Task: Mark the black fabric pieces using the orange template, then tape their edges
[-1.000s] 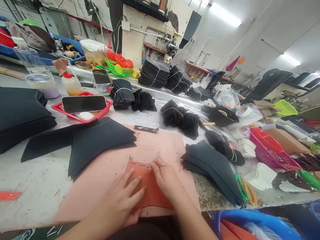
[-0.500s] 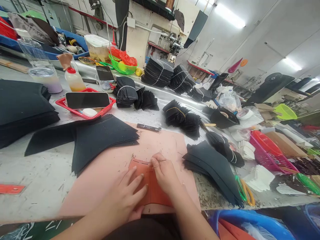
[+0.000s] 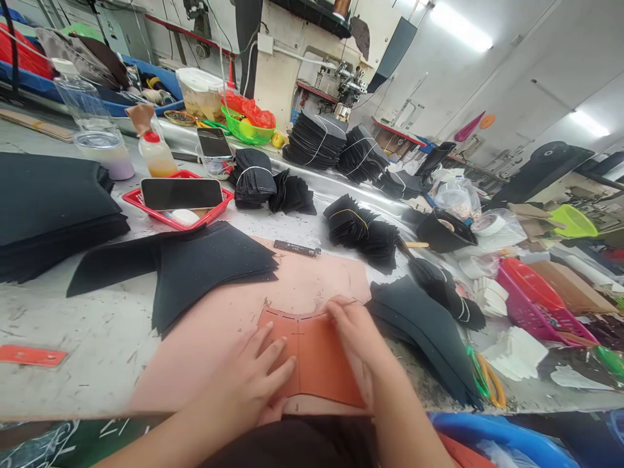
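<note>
A rust-orange flat panel (image 3: 316, 361) lies on the pink sheet (image 3: 205, 338) near the table's front edge. Dark dashes run along its curved upper edge, and a thin line crosses it down the middle. My left hand (image 3: 266, 367) is spread over the panel's left part, fingers apart, pressing it flat. At the upper right corner, my right hand (image 3: 351, 325) pinches a thin pen-like stick (image 3: 351, 302); its tip is hidden by the fingers. Beyond the panel rests a small black ruler-like strip (image 3: 297, 248).
Black cut pieces lie to the left (image 3: 209, 260) and right (image 3: 424, 325) of my hands. Behind stand tied black bundles (image 3: 361, 224) and a red basket with a phone (image 3: 181, 194). Scissors (image 3: 487, 383) sit at the right edge, and a blue tub (image 3: 492, 435) is below.
My right hand has moved right along the panel's upper edge, from near the middle to the right corner, still pinching the stick. My left hand stays on the panel. The view has shifted slightly.
</note>
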`<state>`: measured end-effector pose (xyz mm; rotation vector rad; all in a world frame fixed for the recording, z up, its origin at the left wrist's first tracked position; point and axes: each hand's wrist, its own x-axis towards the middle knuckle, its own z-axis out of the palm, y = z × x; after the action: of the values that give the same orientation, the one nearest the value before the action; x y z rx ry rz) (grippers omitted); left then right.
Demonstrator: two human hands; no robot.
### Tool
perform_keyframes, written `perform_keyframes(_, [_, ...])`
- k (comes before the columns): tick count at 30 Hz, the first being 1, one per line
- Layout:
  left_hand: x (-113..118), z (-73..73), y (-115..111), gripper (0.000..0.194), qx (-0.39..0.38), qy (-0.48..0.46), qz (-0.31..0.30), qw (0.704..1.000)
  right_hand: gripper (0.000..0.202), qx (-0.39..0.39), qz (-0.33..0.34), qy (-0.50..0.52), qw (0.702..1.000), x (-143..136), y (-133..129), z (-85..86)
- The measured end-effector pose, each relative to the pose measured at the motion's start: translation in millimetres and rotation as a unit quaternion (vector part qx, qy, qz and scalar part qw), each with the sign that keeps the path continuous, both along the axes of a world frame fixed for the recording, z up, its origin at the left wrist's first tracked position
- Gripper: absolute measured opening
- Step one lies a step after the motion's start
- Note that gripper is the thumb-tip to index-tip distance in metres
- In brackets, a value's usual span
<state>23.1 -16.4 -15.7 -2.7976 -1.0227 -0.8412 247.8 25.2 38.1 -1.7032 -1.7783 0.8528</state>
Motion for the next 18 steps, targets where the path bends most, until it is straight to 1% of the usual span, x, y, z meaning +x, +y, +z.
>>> perform_keyframes(2, [0, 1.0, 0, 0.038, 0.001, -0.004, 0.007, 1.0, 0.033, -0.005, -0.066, 0.014, 0.998, 21, -8, 1.7])
perform_keyframes(3, [1, 1.7, 0, 0.038, 0.004, -0.008, 0.009, 1.0, 0.035, -0.009, -0.088, 0.023, 0.996, 28, -14, 2.1])
perform_keyframes(5, [1, 3.2, -1, 0.037, 0.007, -0.016, 0.009, 1.0, 0.033, -0.013, -0.093, 0.013, 0.995, 30, -28, 1.4])
perform_keyframes(7, [1, 5.2, -3, 0.037, -0.004, -0.014, 0.01, 1.0, 0.022, -0.004, -0.075, -0.048, 0.996, 23, -41, -1.8])
perform_keyframes(8, [1, 6.8, -3, 0.037, -0.016, -0.006, 0.011, 1.0, 0.016, 0.002, -0.072, -0.088, 0.994, 17, -46, -4.0])
perform_keyframes(9, [0, 9.2, -3, 0.038, -0.033, 0.007, 0.01, 0.999, 0.013, 0.009, -0.078, -0.122, 0.989, 12, -50, -6.3])
perform_keyframes(11, [-3, 16.6, 4, 0.039, -0.085, 0.053, -0.005, 0.995, 0.022, 0.018, -0.091, -0.159, 0.983, 1, -55, -10.5])
perform_keyframes(13, [-11, 27.0, 20, 0.036, -0.14, 0.103, 0.005, 0.985, 0.028, 0.024, -0.078, -0.153, 0.985, -8, -57, -12.9])
perform_keyframes(14, [-17, 32.7, 31, 0.033, -0.16, 0.122, 0.03, 0.979, 0.029, 0.04, -0.061, -0.14, 0.987, -10, -59, -13.1])
perform_keyframes(16, [-32, 43.0, 57, 0.031, -0.157, 0.129, 0.115, 0.972, 0.027, 0.109, -0.031, -0.107, 0.988, -9, -63, -10.4])
perform_keyframes(17, [-41, 47.1, 69, 0.033, -0.149, 0.127, 0.165, 0.967, 0.027, 0.156, -0.032, -0.092, 0.983, -4, -66, -7.2])
perform_keyframes(18, [-49, 50.3, 81, 0.035, -0.142, 0.127, 0.211, 0.959, 0.028, 0.207, -0.048, -0.08, 0.974, 5, -70, -2.7])
